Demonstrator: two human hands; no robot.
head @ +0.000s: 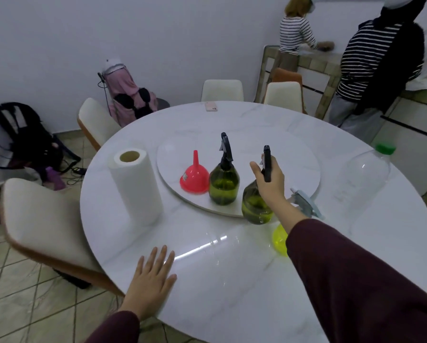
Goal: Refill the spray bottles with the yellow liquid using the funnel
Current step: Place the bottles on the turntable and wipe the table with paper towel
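The near spray bottle (255, 206) stands at the edge of the turntable (294, 154), its black trigger head wrapped in the right hand (269, 183), whose fingers curl tight round the neck. The head looks to be on, so nothing appears opened for pouring yet. Just left of that grip stands the second spray bottle (224, 180), capped too, and left again the red funnel (194, 178) sits mouth down, untouched. Below the gripping hand, half hidden by the sleeve, a bright yellow container (280, 240) lies on the desk (232, 280); whether it is the refill I cannot tell. The left hand (151, 278) rests flat, fingers spread, on the desk's near edge. By my reckoning the refilling has barely begun: uncapping, funnelling and pouring all remain.
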